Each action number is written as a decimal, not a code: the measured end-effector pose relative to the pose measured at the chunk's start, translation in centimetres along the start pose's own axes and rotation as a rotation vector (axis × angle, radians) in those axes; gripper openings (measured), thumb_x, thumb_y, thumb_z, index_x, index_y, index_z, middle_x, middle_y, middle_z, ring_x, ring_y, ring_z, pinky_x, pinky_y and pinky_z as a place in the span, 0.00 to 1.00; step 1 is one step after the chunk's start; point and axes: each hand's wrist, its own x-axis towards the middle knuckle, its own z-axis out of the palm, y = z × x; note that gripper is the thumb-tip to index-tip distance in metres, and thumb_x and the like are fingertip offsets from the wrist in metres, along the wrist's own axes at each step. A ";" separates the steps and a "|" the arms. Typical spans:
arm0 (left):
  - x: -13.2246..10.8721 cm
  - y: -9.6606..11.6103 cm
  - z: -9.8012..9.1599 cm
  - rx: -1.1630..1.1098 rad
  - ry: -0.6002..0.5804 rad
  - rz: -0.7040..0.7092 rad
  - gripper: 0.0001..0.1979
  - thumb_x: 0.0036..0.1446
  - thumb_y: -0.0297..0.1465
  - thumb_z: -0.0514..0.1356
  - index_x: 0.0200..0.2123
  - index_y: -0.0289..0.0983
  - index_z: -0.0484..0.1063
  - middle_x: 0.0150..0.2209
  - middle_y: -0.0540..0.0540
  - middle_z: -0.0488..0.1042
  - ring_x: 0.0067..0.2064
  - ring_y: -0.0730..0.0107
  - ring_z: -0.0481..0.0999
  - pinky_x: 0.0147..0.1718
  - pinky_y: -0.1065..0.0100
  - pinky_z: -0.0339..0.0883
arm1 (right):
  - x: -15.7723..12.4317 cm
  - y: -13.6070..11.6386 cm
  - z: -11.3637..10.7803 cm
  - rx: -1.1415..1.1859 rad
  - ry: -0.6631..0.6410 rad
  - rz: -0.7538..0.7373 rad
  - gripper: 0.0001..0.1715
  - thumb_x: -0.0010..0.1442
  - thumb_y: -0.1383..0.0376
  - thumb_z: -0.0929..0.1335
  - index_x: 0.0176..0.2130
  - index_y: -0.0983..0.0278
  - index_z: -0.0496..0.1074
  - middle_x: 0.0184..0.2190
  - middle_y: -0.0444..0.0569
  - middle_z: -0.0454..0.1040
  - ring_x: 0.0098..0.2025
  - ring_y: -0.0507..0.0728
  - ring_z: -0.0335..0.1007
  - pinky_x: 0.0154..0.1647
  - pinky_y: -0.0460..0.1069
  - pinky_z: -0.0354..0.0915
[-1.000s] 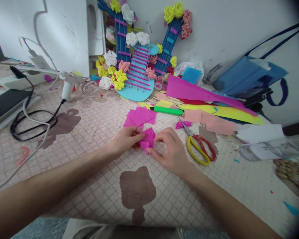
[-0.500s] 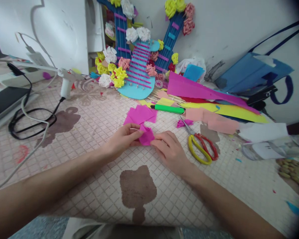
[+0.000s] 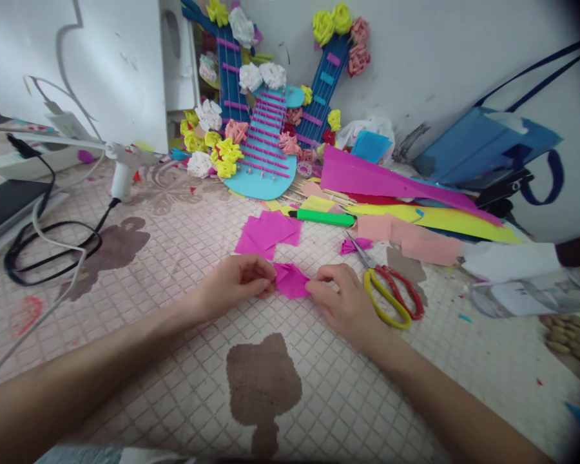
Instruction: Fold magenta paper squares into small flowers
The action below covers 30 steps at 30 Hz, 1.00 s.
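Between my two hands is a small piece of magenta crepe paper (image 3: pixel 290 281), creased and partly folded. My left hand (image 3: pixel 239 281) pinches its left edge with thumb and fingers. At its right corner, the fingertips of my right hand (image 3: pixel 341 296) are closed on the paper. Just behind lies a loose stack of magenta paper squares (image 3: pixel 265 233). Scissors (image 3: pixel 390 293) with one yellow and one red handle rest right of my right hand, and a folded magenta scrap (image 3: pixel 356 245) touches their tips.
A green marker or cutter (image 3: pixel 325 218) lies behind the squares. Paper strips (image 3: pixel 406 235) and a magenta sheet (image 3: pixel 381 177) spread to the right. Decorated cardboard guitar shapes (image 3: pixel 265 142) lean at the back. A white glue gun (image 3: pixel 123 171) with a black cable stands left; a clear bottle (image 3: pixel 517 293) lies right.
My hands have come slightly nearer to me with the magenta paper. The paper has turned and looks more spread between my fingers. The head view has shifted a little.
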 end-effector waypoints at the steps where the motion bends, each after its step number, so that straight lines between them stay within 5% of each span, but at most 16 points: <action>1: -0.1 -0.1 0.0 0.073 0.019 0.059 0.06 0.53 0.26 0.60 0.36 0.33 0.71 0.33 0.46 0.77 0.35 0.71 0.78 0.37 0.67 0.74 | -0.1 0.0 0.0 -0.014 -0.002 -0.013 0.15 0.58 0.76 0.63 0.40 0.60 0.69 0.40 0.51 0.66 0.41 0.58 0.60 0.40 0.54 0.64; 7: -0.2 -0.3 -0.1 0.593 0.200 0.455 0.11 0.54 0.21 0.57 0.40 0.36 0.72 0.39 0.46 0.74 0.40 0.68 0.75 0.39 0.65 0.73 | 0.1 -0.1 -0.1 0.002 -0.015 -0.034 0.17 0.57 0.78 0.62 0.40 0.61 0.71 0.41 0.53 0.65 0.41 0.59 0.61 0.39 0.54 0.64; 11: 0.3 -0.5 -0.3 0.846 0.124 0.650 0.15 0.53 0.18 0.58 0.44 0.37 0.71 0.44 0.43 0.69 0.48 0.62 0.70 0.48 0.59 0.68 | 0.4 0.0 -0.2 0.216 -0.022 0.050 0.10 0.60 0.75 0.63 0.37 0.62 0.70 0.38 0.52 0.66 0.40 0.57 0.62 0.40 0.54 0.64; 16: 0.6 -0.2 -0.3 0.901 -0.007 0.703 0.11 0.56 0.20 0.58 0.43 0.36 0.71 0.43 0.42 0.70 0.46 0.63 0.69 0.45 0.61 0.68 | 0.4 0.9 -0.4 0.576 -0.039 0.224 0.08 0.61 0.74 0.64 0.37 0.62 0.68 0.36 0.48 0.68 0.40 0.54 0.65 0.41 0.50 0.64; 20: 0.6 0.1 0.1 0.971 -0.004 0.784 0.08 0.57 0.25 0.60 0.41 0.35 0.71 0.41 0.43 0.71 0.43 0.64 0.70 0.42 0.62 0.66 | 0.1 1.7 -0.5 0.660 -0.071 0.211 0.08 0.61 0.73 0.64 0.36 0.62 0.68 0.36 0.47 0.68 0.41 0.54 0.66 0.43 0.50 0.64; 25: 0.4 0.3 0.7 1.168 -0.036 0.894 0.06 0.63 0.25 0.54 0.37 0.36 0.71 0.39 0.45 0.73 0.42 0.66 0.70 0.45 0.60 0.62 | -0.5 1.6 -0.4 0.441 -0.025 0.176 0.07 0.60 0.71 0.66 0.40 0.63 0.67 0.40 0.51 0.67 0.44 0.57 0.65 0.44 0.53 0.65; 30: -0.6 0.5 1.4 1.329 -0.028 0.917 0.10 0.65 0.25 0.50 0.34 0.36 0.70 0.37 0.47 0.74 0.40 0.65 0.70 0.47 0.57 0.59 | -1.3 0.4 -0.6 0.044 0.057 -0.064 0.09 0.60 0.72 0.66 0.43 0.65 0.66 0.38 0.54 0.69 0.40 0.58 0.64 0.39 0.54 0.66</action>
